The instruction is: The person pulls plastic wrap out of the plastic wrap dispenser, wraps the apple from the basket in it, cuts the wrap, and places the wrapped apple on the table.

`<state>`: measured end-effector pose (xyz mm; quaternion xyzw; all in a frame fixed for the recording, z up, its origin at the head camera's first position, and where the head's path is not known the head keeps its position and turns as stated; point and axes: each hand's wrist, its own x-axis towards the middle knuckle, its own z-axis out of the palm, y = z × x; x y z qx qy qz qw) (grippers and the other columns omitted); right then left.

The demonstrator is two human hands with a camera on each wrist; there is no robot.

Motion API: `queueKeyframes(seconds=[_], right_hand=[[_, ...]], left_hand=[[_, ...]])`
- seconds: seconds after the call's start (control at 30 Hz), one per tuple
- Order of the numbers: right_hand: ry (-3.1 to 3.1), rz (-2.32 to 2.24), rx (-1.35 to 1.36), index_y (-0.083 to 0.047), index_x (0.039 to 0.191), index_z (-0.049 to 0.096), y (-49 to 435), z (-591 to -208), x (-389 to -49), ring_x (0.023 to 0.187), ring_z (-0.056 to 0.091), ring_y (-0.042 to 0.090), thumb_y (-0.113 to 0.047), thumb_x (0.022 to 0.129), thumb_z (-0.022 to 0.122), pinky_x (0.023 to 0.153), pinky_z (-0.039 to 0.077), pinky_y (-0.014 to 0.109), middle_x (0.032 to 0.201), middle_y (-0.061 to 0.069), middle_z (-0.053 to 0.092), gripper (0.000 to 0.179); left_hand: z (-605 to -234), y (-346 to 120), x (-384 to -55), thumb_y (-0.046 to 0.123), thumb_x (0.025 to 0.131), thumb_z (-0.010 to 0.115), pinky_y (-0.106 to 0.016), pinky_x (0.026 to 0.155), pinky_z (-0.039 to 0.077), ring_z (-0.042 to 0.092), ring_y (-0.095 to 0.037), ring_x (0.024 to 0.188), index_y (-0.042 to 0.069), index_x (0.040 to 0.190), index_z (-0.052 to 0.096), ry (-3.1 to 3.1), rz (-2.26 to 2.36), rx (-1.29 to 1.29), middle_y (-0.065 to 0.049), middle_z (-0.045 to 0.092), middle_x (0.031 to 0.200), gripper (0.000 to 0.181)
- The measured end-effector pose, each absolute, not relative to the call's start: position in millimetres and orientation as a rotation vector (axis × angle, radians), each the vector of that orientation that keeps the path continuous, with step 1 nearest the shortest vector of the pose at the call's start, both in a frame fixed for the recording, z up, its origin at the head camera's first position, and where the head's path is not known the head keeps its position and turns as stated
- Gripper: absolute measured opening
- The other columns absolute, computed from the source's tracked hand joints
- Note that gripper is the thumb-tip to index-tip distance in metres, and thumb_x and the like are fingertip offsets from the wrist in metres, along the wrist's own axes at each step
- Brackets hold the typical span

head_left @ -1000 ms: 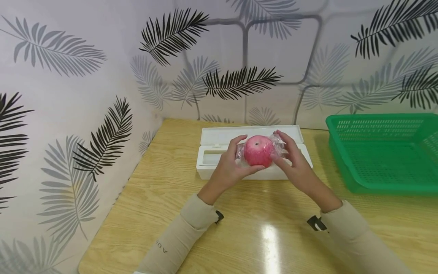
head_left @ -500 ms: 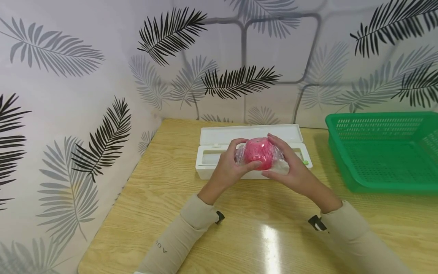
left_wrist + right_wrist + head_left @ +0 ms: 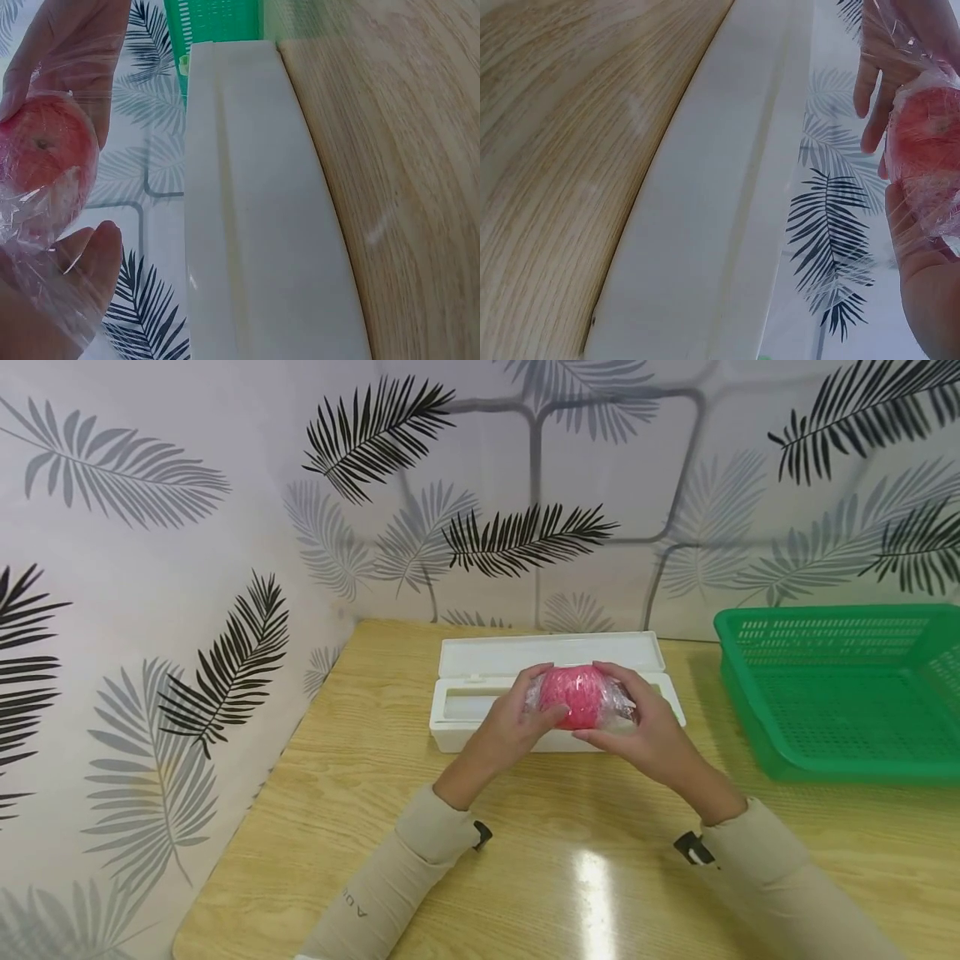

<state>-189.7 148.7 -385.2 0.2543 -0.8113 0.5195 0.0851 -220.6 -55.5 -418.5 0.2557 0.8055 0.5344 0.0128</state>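
Observation:
A red apple (image 3: 576,695) wrapped in clear plastic film (image 3: 617,708) is held up between both hands, over a long white dispenser box (image 3: 459,739) with its lid raised. My left hand (image 3: 504,727) grips the apple's left side, its thumb across the front. From the right, my right hand (image 3: 651,733) curls round the apple, thumb low and fingers over the top. In the left wrist view, the stem hollow of the apple (image 3: 56,161) shows through creased film. The right wrist view has wrinkled film bunched round the apple (image 3: 928,135).
A green plastic basket (image 3: 772,752) stands on the right of the wooden table (image 3: 525,877). Behind the box rises a wall covering (image 3: 600,468) with a leaf print. The table's left edge runs close to the covering.
The apple has been turned, so its stem hollow no longer shows in the head view. My right hand has shifted from loose film at the side to a hold round the apple.

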Motion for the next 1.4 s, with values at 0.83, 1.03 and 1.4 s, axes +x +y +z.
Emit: queueKeyframes(seconds=[0.83,1.03,1.4], right_hand=[[-2.592,1.493,0.381,-0.014,0.130,0.049,152,-409,-208,0.102,0.052,0.030,-0.046,0.077,0.072,0.074,0.054,0.044,0.121,0.011,0.054,0.067],[-2.616,1.439,0.322,-0.008,0.126,0.052,149,-409,-210,0.100,0.055,0.030,-0.052,0.079,0.066,0.075,0.053,0.045,0.116,0.014,0.058,0.066],[-2.682,1.474,0.493,-0.005,0.131,0.049,155,-408,-212,0.110,0.054,0.028,-0.048,0.095,0.043,0.089,0.047,0.047,0.120,0.013,0.058,0.056]], left_hand=[[-420,-54,-227,0.033,0.076,0.077,-0.025,0.106,0.029,0.032,-0.022,0.130,0.012,0.137,0.029,3.163,0.888,1.601,-0.012,0.031,0.141,0.080],[-421,-54,-228,0.032,0.074,0.078,-0.026,0.106,0.028,0.035,-0.022,0.127,0.011,0.135,0.031,3.209,0.804,1.672,-0.012,0.034,0.139,0.080],[-422,-58,-227,0.028,0.070,0.082,-0.024,0.105,0.029,0.042,-0.019,0.123,0.003,0.135,0.033,3.116,1.054,1.608,-0.011,0.045,0.134,0.085]])
